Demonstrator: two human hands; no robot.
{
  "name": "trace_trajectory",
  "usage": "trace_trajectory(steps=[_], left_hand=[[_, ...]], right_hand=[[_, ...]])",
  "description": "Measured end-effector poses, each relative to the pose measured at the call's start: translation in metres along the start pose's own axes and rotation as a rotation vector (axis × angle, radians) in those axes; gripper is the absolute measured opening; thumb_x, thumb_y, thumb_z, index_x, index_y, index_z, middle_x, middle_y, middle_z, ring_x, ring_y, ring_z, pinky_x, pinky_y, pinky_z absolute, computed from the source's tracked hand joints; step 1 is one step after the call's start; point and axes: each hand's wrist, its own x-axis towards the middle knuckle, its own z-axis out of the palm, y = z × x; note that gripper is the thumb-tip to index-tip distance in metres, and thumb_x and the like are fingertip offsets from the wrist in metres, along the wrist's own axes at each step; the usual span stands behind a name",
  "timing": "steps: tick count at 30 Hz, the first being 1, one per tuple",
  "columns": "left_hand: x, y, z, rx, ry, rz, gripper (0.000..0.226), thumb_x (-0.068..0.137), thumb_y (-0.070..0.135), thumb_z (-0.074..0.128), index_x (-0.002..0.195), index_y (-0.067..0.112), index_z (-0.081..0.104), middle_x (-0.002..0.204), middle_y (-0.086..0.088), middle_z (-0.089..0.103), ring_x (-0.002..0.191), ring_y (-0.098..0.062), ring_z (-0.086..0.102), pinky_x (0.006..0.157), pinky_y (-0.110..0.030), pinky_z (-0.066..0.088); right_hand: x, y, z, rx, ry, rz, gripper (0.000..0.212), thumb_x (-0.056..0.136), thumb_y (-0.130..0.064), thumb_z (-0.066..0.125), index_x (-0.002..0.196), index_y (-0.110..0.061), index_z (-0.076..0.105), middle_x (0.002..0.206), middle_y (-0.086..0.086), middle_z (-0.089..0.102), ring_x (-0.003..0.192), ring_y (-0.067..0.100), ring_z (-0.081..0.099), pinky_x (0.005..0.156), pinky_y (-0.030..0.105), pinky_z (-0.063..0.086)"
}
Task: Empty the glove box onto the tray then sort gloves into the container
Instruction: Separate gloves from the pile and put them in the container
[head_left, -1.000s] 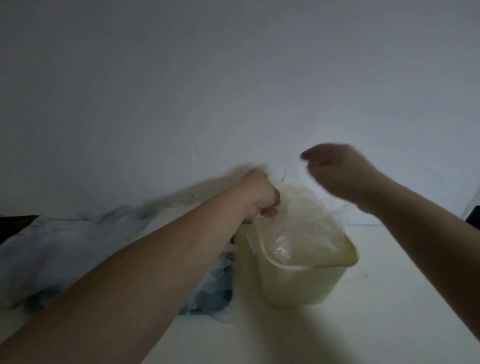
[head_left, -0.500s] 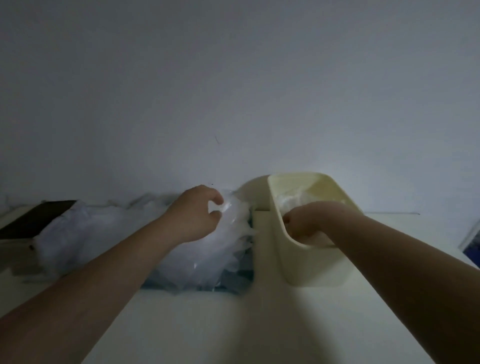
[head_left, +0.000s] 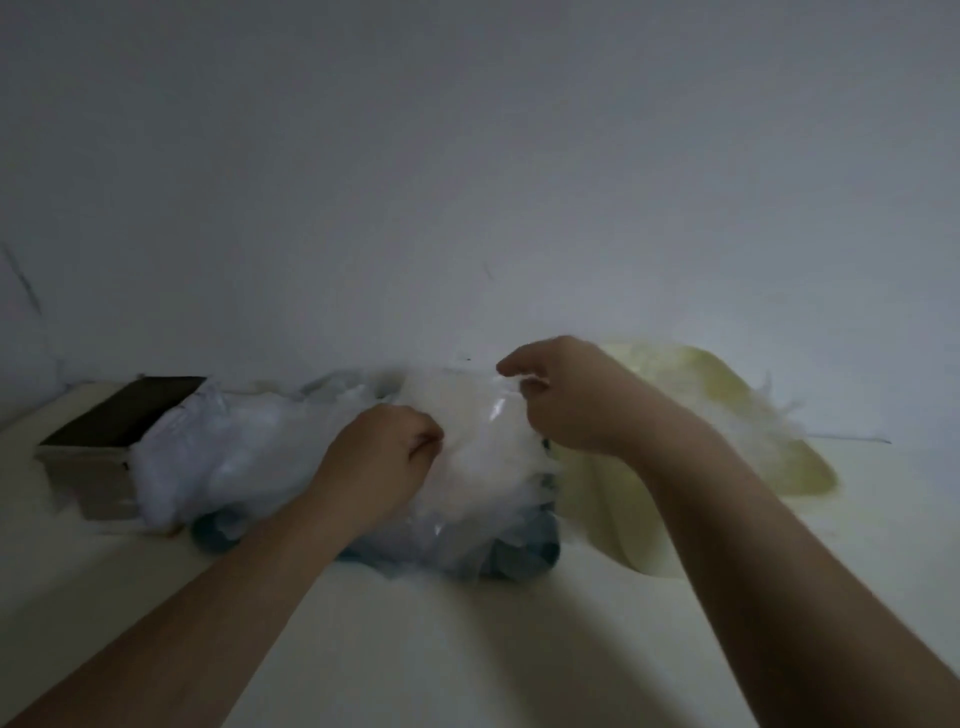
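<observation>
On the pale table (head_left: 467, 649) by the grey wall (head_left: 467, 156), a big heap of thin see-through plastic gloves (head_left: 249, 457) lies on a dark blue tray (head_left: 519, 556). The heap hides nearly all of the tray, so only its front edge and one corner peek out. The person's left hand (head_left: 379, 457) is over the middle of the heap, with its fingers curled in and the thumb pressed to them, pinching the lower side of one clear plastic glove (head_left: 478, 431). The right hand (head_left: 566, 400) is a bit higher and further back, and its fingers and thumb pinch the top edge of the same glove, so the glove is spread like a sheet between the two hands, just above the heap. Just beside the tray, on its right, is the pale yellow plastic container (head_left: 737, 400). The right arm (head_left: 753, 545) crosses in front of it, and it looks blurry, with some wispy clear plastic sticking up at its rim. I cannot tell how much is inside it. At the left end of the heap sits the open cardboard glove box (head_left: 104, 467), dark inside, with gloves touching its side
</observation>
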Motion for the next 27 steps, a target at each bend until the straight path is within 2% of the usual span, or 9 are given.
trace_trajectory(steps=[2,5,9,11,14,18,20,24,27], left_hand=[[-0.004,0.003,-0.014,-0.157,0.106,-0.036,0.011,0.095,0.023,0.071,0.096,0.026,0.081,0.093,0.017,0.075,0.089,-0.004,0.067,0.084,-0.020,0.053],[-0.010,0.011,-0.037,-0.362,0.161,-0.115,0.009,0.094,0.022,0.074,0.092,0.027,0.081,0.087,0.023,0.075,0.091,0.006,0.067,0.079,-0.002,0.045],[-0.017,0.019,-0.059,-0.712,0.023,-0.257,0.015,0.095,0.016,0.072,0.087,0.023,0.083,0.082,0.000,0.080,0.082,-0.018,0.078,0.071,-0.025,0.060],[-0.019,0.020,-0.066,-0.805,-0.114,-0.315,0.019,0.095,0.014,0.070,0.085,0.022,0.083,0.083,-0.011,0.079,0.078,-0.024,0.079,0.067,-0.024,0.059],[-0.020,0.018,-0.068,-0.835,-0.384,-0.311,0.019,0.096,0.010,0.067,0.087,0.017,0.082,0.083,-0.015,0.079,0.076,-0.025,0.078,0.070,-0.028,0.061],[-0.020,0.010,-0.064,-0.948,-0.440,-0.341,0.015,0.087,0.029,0.076,0.085,0.016,0.083,0.087,-0.012,0.078,0.079,-0.023,0.074,0.067,-0.027,0.058],[-0.018,0.006,-0.066,-1.085,-0.460,-0.391,0.039,0.076,0.048,0.075,0.091,0.013,0.082,0.088,-0.016,0.077,0.075,-0.025,0.073,0.063,-0.031,0.059],[-0.016,-0.008,-0.066,-1.378,-0.495,-0.405,0.075,0.079,0.070,0.066,0.118,0.006,0.071,0.098,-0.018,0.071,0.074,-0.026,0.069,0.061,-0.035,0.059],[-0.014,-0.008,-0.056,-1.407,-0.319,-0.368,0.037,0.086,0.045,0.077,0.104,0.012,0.078,0.091,-0.010,0.064,0.077,-0.020,0.064,0.063,-0.031,0.056]], right_hand=[[-0.001,-0.003,0.023,0.114,-0.026,-0.048,0.060,0.099,-0.016,0.060,0.154,-0.031,0.044,0.160,-0.010,0.041,0.148,0.014,0.037,0.116,0.024,0.026],[-0.002,-0.002,0.048,0.209,-0.110,-0.095,0.093,0.088,-0.033,0.079,0.160,-0.046,0.022,0.170,-0.016,0.014,0.158,0.010,0.006,0.128,0.043,0.015],[0.006,0.003,0.060,0.223,-0.096,-0.191,0.116,0.076,-0.040,0.089,0.153,-0.065,0.005,0.168,-0.028,-0.011,0.156,0.006,-0.018,0.127,0.058,0.006],[0.008,0.004,0.058,0.254,-0.047,-0.204,0.115,0.077,-0.037,0.089,0.155,-0.062,0.008,0.168,-0.029,0.000,0.157,0.005,-0.009,0.128,0.053,0.010],[0.008,0.002,0.052,0.291,-0.003,-0.251,0.099,0.075,-0.037,0.090,0.154,-0.052,0.031,0.154,-0.029,0.042,0.145,-0.003,0.035,0.121,0.030,0.032],[0.009,0.002,0.050,0.492,-0.173,-0.322,0.036,0.075,-0.015,0.091,0.108,-0.019,0.078,0.106,-0.006,0.078,0.101,0.008,0.073,0.092,0.024,0.057],[0.011,0.007,0.053,0.629,-0.119,-0.254,0.016,0.077,-0.009,0.088,0.090,-0.008,0.078,0.087,0.007,0.078,0.082,0.014,0.074,0.077,0.025,0.058],[0.014,0.010,0.060,0.767,-0.019,0.034,0.017,0.082,-0.011,0.084,0.084,0.001,0.073,0.076,0.023,0.072,0.059,0.017,0.066,0.053,0.021,0.050],[0.015,0.009,0.066,0.870,-0.057,0.090,0.024,0.081,-0.013,0.085,0.091,0.005,0.072,0.080,0.027,0.071,0.063,0.025,0.066,0.063,0.034,0.058]])
